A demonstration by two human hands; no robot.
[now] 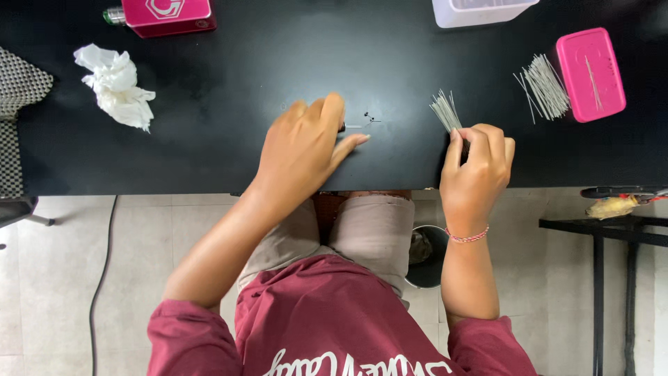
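Standing beside the black table [209,139] and reading it from left to right, I see a crumpled white tissue [117,86] lying at the far left, with a magenta box [169,14] near the upper edge behind it. Next comes the person's left hand [303,150], palm down on the tabletop, fingers curled together over something small and dark that barely shows at the fingertips; I cannot tell what it is or how firmly it is held. Just right of those fingertips lies a tiny dark bit with a thin wire [369,120], apart from the hand.

Further right, the right hand [476,167] is closed, thumb and fingers pinching the lower end of a small bundle of thin silvery wires [445,111], which fan upward and lean a little left. To do this well, I judge the pinch should stay low and snug so the strands stay even, with the left hand keeping the small part flat and steady on the surface.

The wires look straight, fine, pale grey and alike in length. A larger loose pile of the same wires [545,87] rests on the table beside a pink lidded box [591,73], well right of the hand, and a white container [480,10] stands at the top edge.
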